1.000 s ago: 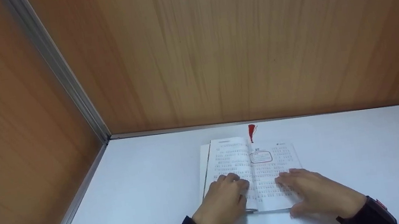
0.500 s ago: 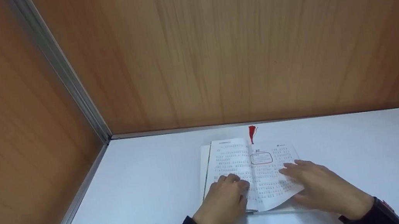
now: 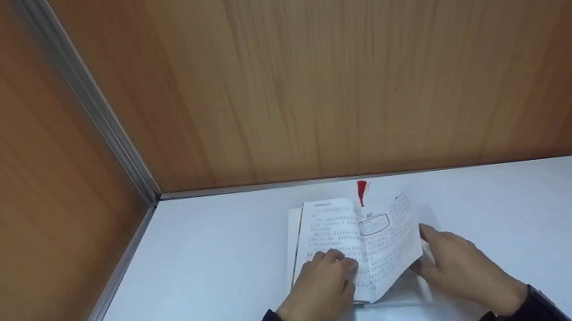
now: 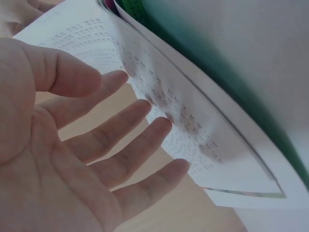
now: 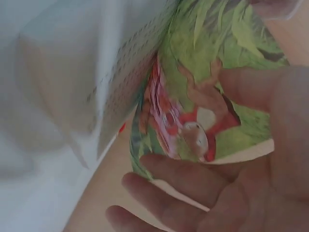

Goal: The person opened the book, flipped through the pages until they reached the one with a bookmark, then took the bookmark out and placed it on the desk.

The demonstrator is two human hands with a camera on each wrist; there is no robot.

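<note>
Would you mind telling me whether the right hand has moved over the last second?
Yes. The right hand slid off the printed page to its right edge, lifting that page toward the spine, while the red tassel stayed put.

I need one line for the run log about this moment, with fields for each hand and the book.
left hand: flat on left page | right hand: lifting right page | book: open on white table | red tassel: at top

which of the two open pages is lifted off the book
The right-hand printed page, bearing the boxed text, is raised by the right hand. The left-hand printed page lies flat under the left hand.
</note>
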